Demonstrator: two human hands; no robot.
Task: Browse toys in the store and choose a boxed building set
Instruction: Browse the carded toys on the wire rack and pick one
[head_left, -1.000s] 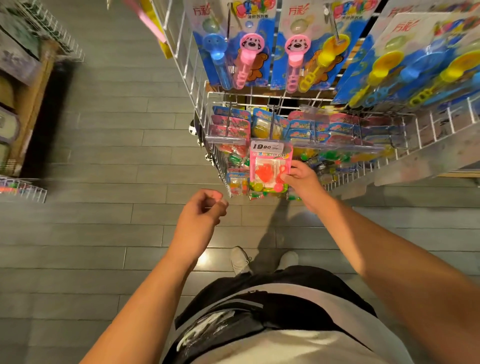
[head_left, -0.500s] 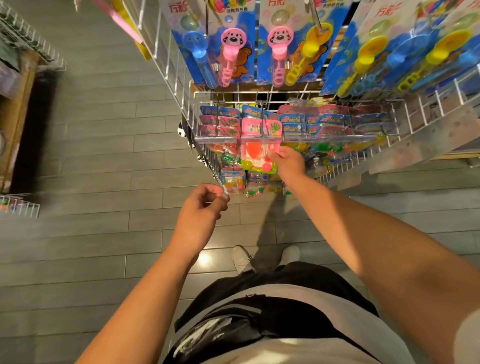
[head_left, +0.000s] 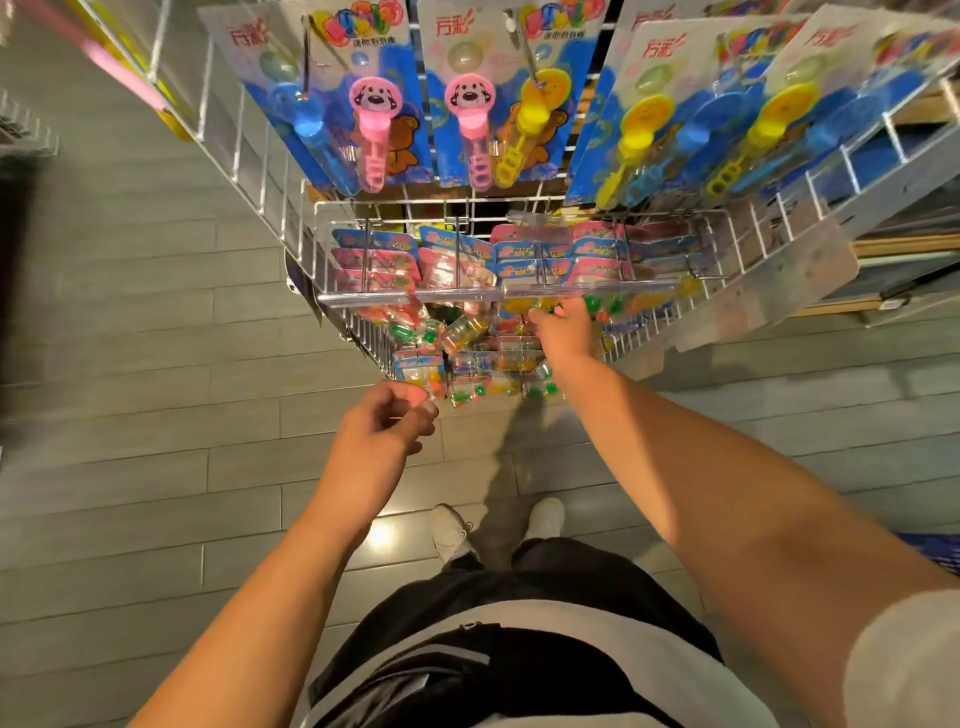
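Observation:
A white wire display rack (head_left: 249, 156) stands in front of me, hung with carded toys. Along its top row are blue cards of bubble wands (head_left: 369, 104) in pink, yellow and blue. Below them hang several small pink and blue blister packs (head_left: 379, 254) behind a clear price strip (head_left: 415, 297). My right hand (head_left: 563, 332) reaches under that strip, fingers stretched out and touching the packs there; the fingertips are partly hidden. My left hand (head_left: 384, 421) hovers loosely curled and holds nothing, just in front of the lowest packs (head_left: 415, 366).
Grey plank floor (head_left: 130, 467) runs to the left of the rack and under my white shoes (head_left: 452, 530). A wooden shelf (head_left: 893, 244) sits behind the rack at right. Another wire rack's edge (head_left: 26, 135) shows at far left.
My right hand lifted a pink blister pack up to the hooks; now the pack is out of its grip and the hand reaches further right under the strip. My left hand hardly moved.

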